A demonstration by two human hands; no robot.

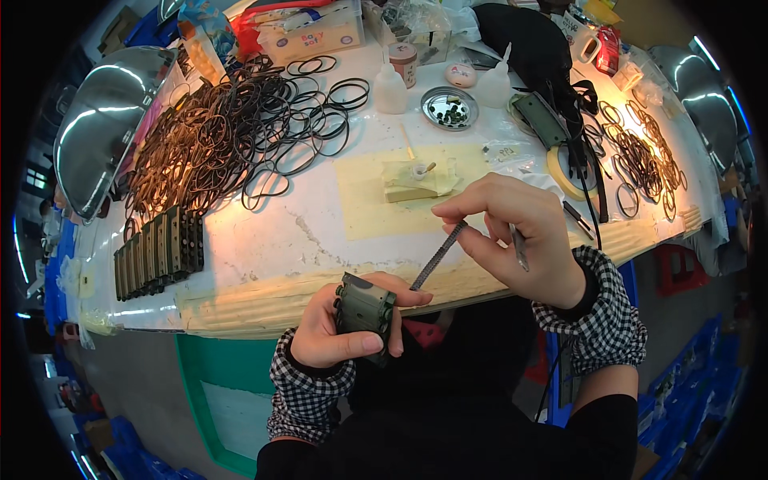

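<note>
A grey belt [438,254] stretches taut above the table edge [264,300], pinched at its top by the right hand [520,236], which also holds tweezers [518,246]. The left hand [344,328] grips a green block [364,310].

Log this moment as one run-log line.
left hand: holds green part | right hand: pinches grey strip, holds tweezers
</note>
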